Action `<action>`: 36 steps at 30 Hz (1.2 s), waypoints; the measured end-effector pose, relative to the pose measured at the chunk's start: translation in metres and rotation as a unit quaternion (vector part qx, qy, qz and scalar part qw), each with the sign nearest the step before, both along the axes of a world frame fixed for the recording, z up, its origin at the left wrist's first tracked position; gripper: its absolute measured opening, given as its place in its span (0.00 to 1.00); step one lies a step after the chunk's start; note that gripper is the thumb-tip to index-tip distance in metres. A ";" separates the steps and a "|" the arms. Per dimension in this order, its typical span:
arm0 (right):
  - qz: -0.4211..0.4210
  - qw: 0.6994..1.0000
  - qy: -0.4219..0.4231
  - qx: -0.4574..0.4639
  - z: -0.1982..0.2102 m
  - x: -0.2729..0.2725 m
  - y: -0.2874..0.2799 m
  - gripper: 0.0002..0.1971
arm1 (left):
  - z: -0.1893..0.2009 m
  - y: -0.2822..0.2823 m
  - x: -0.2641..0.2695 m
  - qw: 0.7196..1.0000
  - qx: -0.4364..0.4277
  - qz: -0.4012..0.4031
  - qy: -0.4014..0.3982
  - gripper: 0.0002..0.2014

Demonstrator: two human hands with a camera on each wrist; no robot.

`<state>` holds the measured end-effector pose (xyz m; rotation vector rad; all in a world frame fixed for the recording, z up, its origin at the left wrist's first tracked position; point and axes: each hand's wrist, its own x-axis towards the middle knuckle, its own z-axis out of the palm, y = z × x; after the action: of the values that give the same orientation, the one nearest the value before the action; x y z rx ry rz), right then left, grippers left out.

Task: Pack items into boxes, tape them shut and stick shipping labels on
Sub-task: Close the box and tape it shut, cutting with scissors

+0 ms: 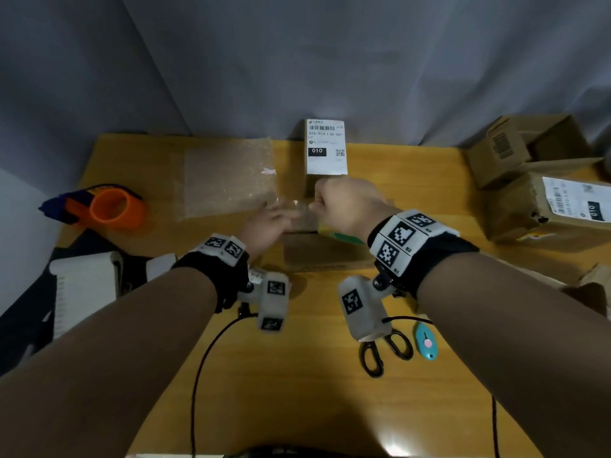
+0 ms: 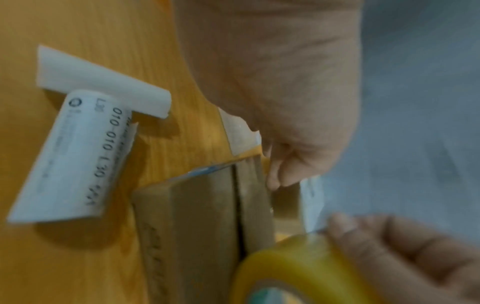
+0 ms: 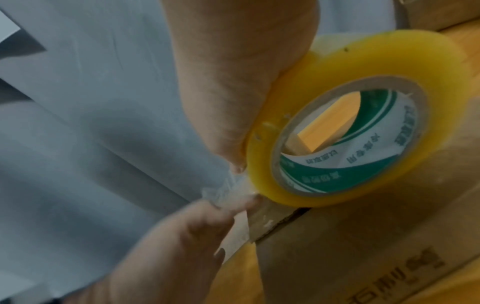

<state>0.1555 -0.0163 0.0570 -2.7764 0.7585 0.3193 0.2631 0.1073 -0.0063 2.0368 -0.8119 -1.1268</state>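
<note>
Nearest on the yellow wooden counter [image 1: 297, 375] lay black-handled scissors [image 1: 385, 352] and, just beside them, a small teal oval cutter with a pink button [image 1: 427, 344]. A curled white shipping label [image 2: 75, 156] lay on the counter near the left wrist, its print reading "010-010 130"; a second curled white strip [image 2: 103, 82] touched its upper end.

Beyond these, a flat brown cardboard box [image 1: 317, 252] with closed flaps sat under both hands. The right hand [image 1: 347, 203] gripped a yellow roll of clear packing tape [image 3: 355, 115] over the box's centre seam; the roll's core bore a green-and-white printed liner whose characters were too blurred to read. The left hand [image 1: 267, 223] pinched the loose clear end of the tape [image 3: 228, 189] between its fingertips, just beside the roll. Dark printed characters on the box's side were only partly in view.

Farther back stood an upright box with a white label [image 1: 325, 147] reading "010-010 130" and "010". A bubble-wrap sheet [image 1: 228, 173] lay left of it, an orange-and-blue tape dispenser [image 1: 102, 204] further left, and labelled brown cartons [image 1: 542, 180] far right.
</note>
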 end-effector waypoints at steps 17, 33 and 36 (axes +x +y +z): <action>0.042 0.999 -0.017 -0.017 0.003 -0.010 0.003 0.14 | 0.033 -0.005 -0.008 0.994 -0.058 0.082 0.046 0.11; -0.058 0.998 0.019 -0.011 0.026 -0.034 -0.017 0.28 | 0.053 -0.009 0.001 0.988 0.039 0.082 -0.124 0.13; -0.045 0.990 0.108 -0.081 0.033 -0.029 -0.018 0.28 | 0.054 -0.002 0.010 0.987 0.052 0.041 -0.148 0.14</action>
<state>0.1264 -0.0346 0.0897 -2.8770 0.9988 0.5708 0.2727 0.1051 0.0481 2.3380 -0.8158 -0.8473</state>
